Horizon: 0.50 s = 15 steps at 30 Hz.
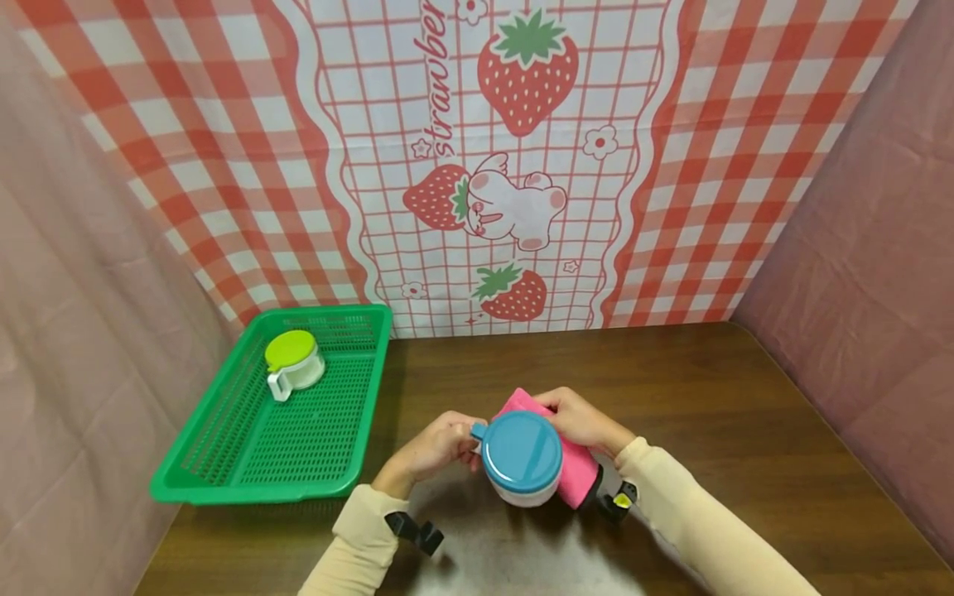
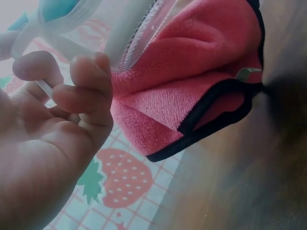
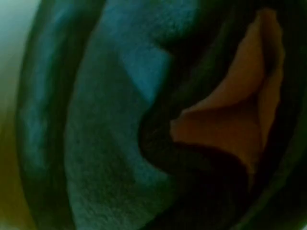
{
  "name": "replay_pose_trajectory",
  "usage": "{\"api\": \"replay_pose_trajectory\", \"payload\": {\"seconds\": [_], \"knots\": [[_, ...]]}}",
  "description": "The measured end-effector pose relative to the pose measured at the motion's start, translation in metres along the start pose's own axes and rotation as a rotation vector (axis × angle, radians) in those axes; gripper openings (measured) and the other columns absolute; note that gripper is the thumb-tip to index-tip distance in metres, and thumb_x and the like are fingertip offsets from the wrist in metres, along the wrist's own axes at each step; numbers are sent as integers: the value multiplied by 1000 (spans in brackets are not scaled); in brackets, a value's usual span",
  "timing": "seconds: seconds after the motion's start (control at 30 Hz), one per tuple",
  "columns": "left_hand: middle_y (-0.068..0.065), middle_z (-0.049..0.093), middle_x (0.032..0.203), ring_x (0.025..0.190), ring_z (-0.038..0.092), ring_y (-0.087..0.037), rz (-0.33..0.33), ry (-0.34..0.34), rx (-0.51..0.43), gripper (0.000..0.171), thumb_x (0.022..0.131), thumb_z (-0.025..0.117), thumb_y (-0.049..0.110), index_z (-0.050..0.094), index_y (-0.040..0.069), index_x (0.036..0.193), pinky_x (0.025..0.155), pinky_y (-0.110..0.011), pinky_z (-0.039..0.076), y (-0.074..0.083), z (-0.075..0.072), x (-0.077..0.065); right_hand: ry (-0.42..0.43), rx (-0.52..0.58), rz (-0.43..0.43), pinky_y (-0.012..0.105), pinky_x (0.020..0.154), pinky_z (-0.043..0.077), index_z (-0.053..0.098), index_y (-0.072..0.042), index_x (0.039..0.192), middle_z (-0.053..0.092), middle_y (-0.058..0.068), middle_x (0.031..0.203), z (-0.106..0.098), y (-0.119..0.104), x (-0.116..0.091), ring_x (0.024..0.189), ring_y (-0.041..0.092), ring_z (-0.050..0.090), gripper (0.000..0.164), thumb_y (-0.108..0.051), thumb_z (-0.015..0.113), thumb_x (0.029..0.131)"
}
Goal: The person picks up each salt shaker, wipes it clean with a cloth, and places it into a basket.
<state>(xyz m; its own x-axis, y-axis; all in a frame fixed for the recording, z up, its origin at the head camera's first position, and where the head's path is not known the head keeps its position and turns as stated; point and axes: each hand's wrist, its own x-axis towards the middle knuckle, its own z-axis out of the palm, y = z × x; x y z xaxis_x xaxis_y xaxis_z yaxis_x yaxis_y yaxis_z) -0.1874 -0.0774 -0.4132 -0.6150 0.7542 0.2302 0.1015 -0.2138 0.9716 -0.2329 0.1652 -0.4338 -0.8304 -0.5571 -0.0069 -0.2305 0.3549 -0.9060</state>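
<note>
A seasoning jar with a blue lid and a see-through body is held up in front of me, its lid facing the head camera. My left hand grips the jar's handle; in the left wrist view curled fingers wrap the pale handle. With my right hand I hold a pink cloth against the jar's right side. Black edging and soft folds of the cloth show in the left wrist view. Dark, blurred cloth fills most of the right wrist view and hides my right fingers there.
To the left, a green basket with slotted sides stands on the brown wooden table. Inside it is another jar with a lime-green lid and white handle. A strawberry-print curtain hangs behind, with pink drapes at both sides.
</note>
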Motion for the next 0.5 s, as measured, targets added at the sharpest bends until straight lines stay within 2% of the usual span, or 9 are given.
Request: {"api": "replay_pose_trajectory", "payload": {"seconds": [0.2, 0.37, 0.5], "knots": [[8, 45, 64, 57, 49, -5, -2, 14, -4, 26, 82, 23, 1, 36, -21, 75, 55, -20, 44, 1, -1, 0, 5, 162, 47, 26, 65, 48, 66, -3, 97, 64, -1, 80, 3, 4, -2, 73, 10, 55, 22, -18, 61, 83], [7, 46, 65, 58, 50, -3, 1, 14, 1, 27, 83, 23, 1, 37, -22, 75, 56, -20, 44, 3, 0, 0, 10, 224, 50, 26, 65, 48, 64, 1, 97, 64, -5, 79, 5, 5, -3, 73, 9, 55, 23, -16, 62, 82], [7, 46, 65, 57, 49, -5, -1, 17, -6, 28, 83, 23, 1, 36, -22, 75, 56, -20, 44, -1, -3, 0, 27, 239, 27, 25, 65, 49, 64, 2, 98, 64, -6, 80, 4, 5, -3, 73, 8, 55, 25, -17, 63, 81]]}}
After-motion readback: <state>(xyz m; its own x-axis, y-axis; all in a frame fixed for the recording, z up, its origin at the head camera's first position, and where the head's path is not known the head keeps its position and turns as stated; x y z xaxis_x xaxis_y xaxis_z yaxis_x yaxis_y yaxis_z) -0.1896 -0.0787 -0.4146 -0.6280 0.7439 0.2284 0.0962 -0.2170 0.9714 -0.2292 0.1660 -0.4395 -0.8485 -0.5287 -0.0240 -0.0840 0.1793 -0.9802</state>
